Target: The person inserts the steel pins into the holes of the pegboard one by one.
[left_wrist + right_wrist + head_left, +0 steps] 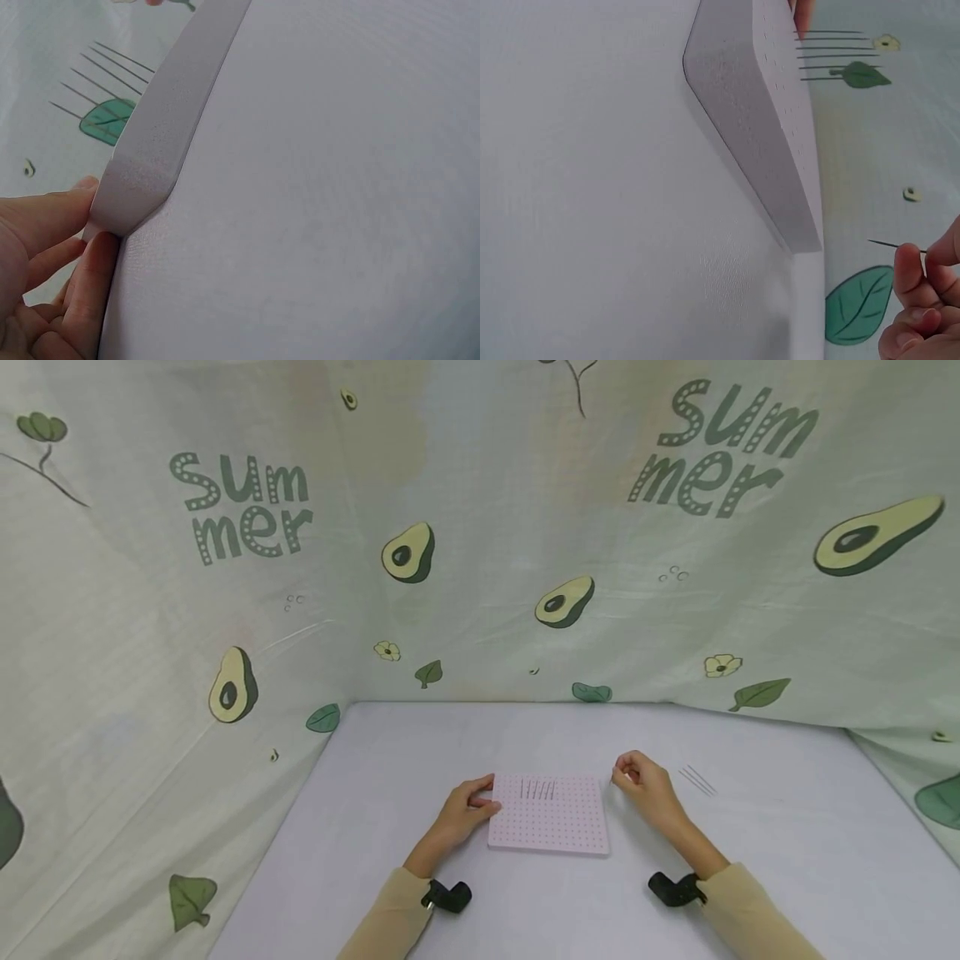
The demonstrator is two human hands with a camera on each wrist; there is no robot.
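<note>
At desk centre: board, upright pins toward its 11 o'clock | left hand holds 9 o'clock side | right hand at 2, pinches loose pin | likely inserting; next: precise alignment

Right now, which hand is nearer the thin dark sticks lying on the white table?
Right hand, just left of the sticks; left hand farther, at the left edge of the pink rectangular board.

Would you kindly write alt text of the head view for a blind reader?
A person's left hand grips a pink perforated board with thin pins standing in a row, while the right hand pinches another pin beside it. Loose pins lie on the pale table; avocado-print cloth hangs behind.
</note>
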